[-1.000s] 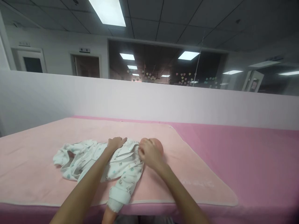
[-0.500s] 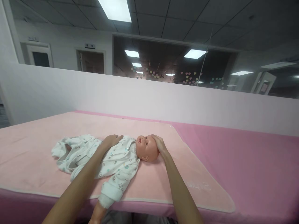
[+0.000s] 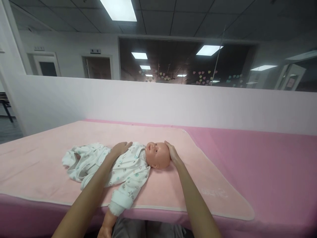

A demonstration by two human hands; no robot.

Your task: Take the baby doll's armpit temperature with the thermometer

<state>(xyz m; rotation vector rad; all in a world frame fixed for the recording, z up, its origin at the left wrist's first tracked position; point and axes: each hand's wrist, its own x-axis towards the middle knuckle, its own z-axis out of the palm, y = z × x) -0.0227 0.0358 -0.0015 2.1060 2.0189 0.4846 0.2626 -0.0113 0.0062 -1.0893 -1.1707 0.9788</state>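
A baby doll [image 3: 158, 154] lies on its back on a light pink blanket [image 3: 49, 165], head to the right, dressed in a white patterned romper [image 3: 123, 168]. My left hand [image 3: 121, 148] rests flat and open on the doll's chest. My right hand [image 3: 172, 152] cups the top of the doll's head, fingers spread along it. One sleeved doll arm [image 3: 116, 206] hangs over the near edge of the table, its bare hand below.
The blanket covers the left part of a darker pink table [image 3: 272, 165]. A white partition wall [image 3: 173, 102] runs behind it. Beyond are doors, ceiling lights and a dark glass window with small heart stickers.
My right hand left the romper's collar and moved to the doll's head, uncovering the face. My left hand stayed on the chest. The view shifted slightly.
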